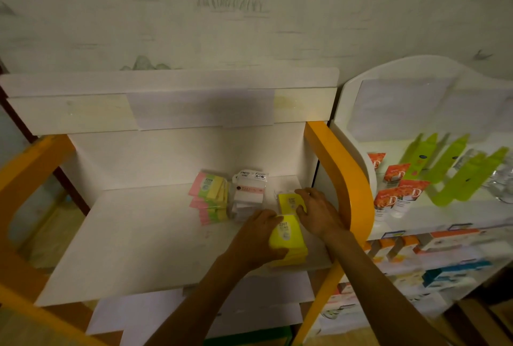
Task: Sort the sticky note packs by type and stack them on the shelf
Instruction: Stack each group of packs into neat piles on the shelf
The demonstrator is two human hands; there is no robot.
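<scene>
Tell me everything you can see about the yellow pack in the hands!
The bright yellow sticky note pack is a thick block, seemingly in shiny clear wrap, with a round label reading 2201 on top. It sits low over the front right of the white shelf; I cannot tell if it touches. The left hand grips its left side. The right hand reaches past it to another yellow pack behind.

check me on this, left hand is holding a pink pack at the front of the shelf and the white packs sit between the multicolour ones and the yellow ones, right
Not quite. In the head view the left hand holds a yellow pack, not a pink one. The rest stands: it is at the front of the shelf, and the white packs sit between the multicolour packs and the yellow ones.
</scene>
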